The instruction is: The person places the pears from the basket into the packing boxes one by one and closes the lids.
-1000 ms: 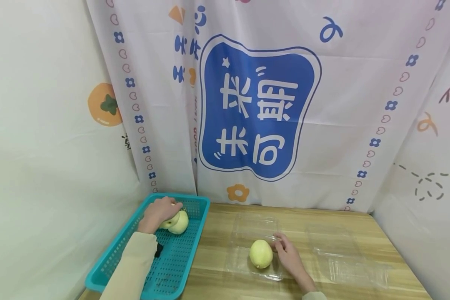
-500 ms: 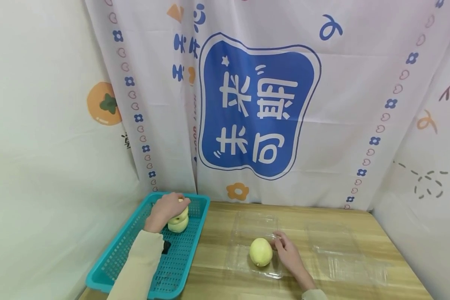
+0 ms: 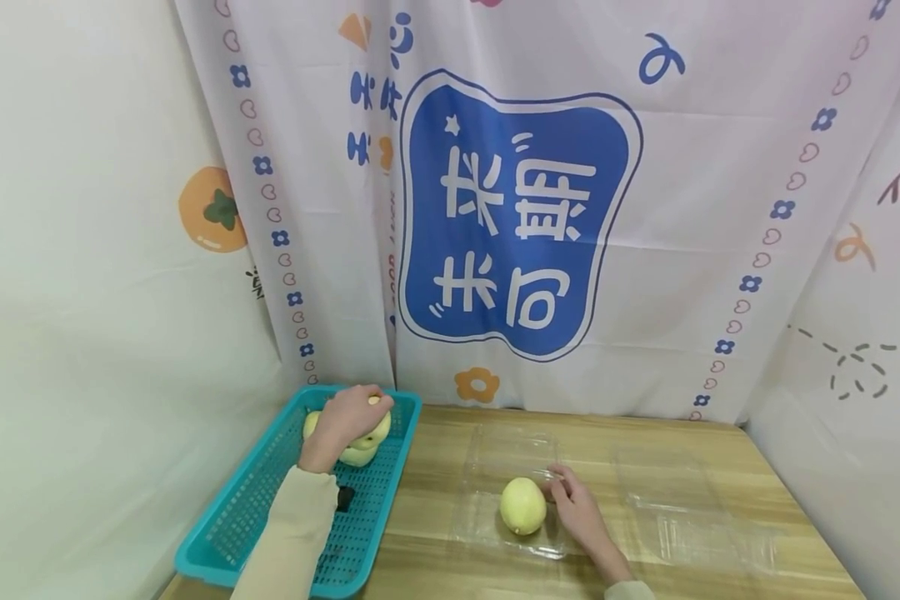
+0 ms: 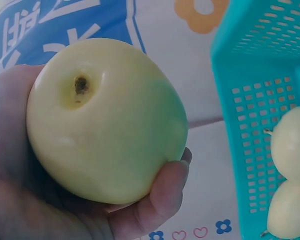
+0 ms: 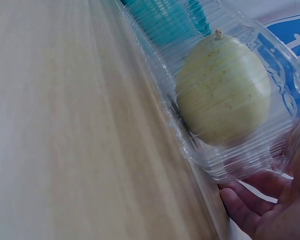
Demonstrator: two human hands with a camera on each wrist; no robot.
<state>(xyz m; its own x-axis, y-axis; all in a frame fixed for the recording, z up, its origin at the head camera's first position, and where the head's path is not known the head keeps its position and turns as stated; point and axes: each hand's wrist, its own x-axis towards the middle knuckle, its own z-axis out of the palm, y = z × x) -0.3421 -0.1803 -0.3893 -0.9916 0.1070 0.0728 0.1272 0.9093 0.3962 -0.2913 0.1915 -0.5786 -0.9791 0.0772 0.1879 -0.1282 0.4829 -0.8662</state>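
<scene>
In the head view my left hand [image 3: 347, 419] grips a pale yellow pear [image 3: 379, 430] over the far end of the teal basket [image 3: 414, 421]. The left wrist view shows this pear [image 4: 110, 125] large in the palm, with fingers curled round its underside. Other pears [image 4: 294, 145] lie in the basket beyond it. At the middle of the table an opened clear plastic clamshell box [image 3: 480, 533] has one pear [image 3: 523, 507] in its near half. My right hand [image 3: 581, 518] holds that box's right edge, with curled fingers [image 5: 240, 207] at its corner in the right wrist view.
Another opened clear plastic box [image 3: 712, 537] lies on the wooden table [image 3: 435, 500] at the right. A small black object [image 3: 345, 498] shows beside the left wrist. Printed cloth [image 3: 675, 292] hangs behind the table and along its sides.
My left hand has moved rightward across the basket with the pear, and another pear has come into view left of the hand. My right hand and the box have stayed in place.
</scene>
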